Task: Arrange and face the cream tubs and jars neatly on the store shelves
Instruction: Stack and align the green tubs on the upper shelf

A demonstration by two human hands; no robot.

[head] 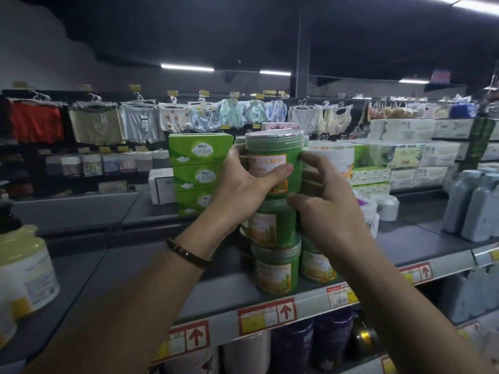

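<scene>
Top tub: we are holding the top green cream tub (270, 151) on a three-high stack; it is sitting on the middle green tub (270, 225), which is standing on the bottom green tub (275, 268) near the front edge of the shelf (162, 265)
Left hand: we are wrapping our left hand (243, 184) round the tub's left side, its fingers (237, 153) curling behind the wall and the thumb lying across the orange-framed label
Right hand: our right hand (332, 220) is gripping the right side, its fingers curling against the wall and the thumb pressing low, where the top tub is meeting the one beneath
Neighbours: a second green stack (316, 265) is standing just beside on the right, a white tub (332, 157) is showing behind our right fingers, and green tissue boxes (199, 171) are standing to the left
Facing: the top label is pointing toward us, though our thumb is covering part of it
Handling: we are judging the tub to be rigid, smooth plastic, fairly weighty if full, and slippery on the glossy label
Where to hold: we are favouring the side wall below the ribbed lid, one hand on each side, since a lid grip could be loosening the cap
Risk: we are treating the stack as tall and narrow, so any twist for facing is calling for a light downward hold to stop the lower tubs shifting
</scene>
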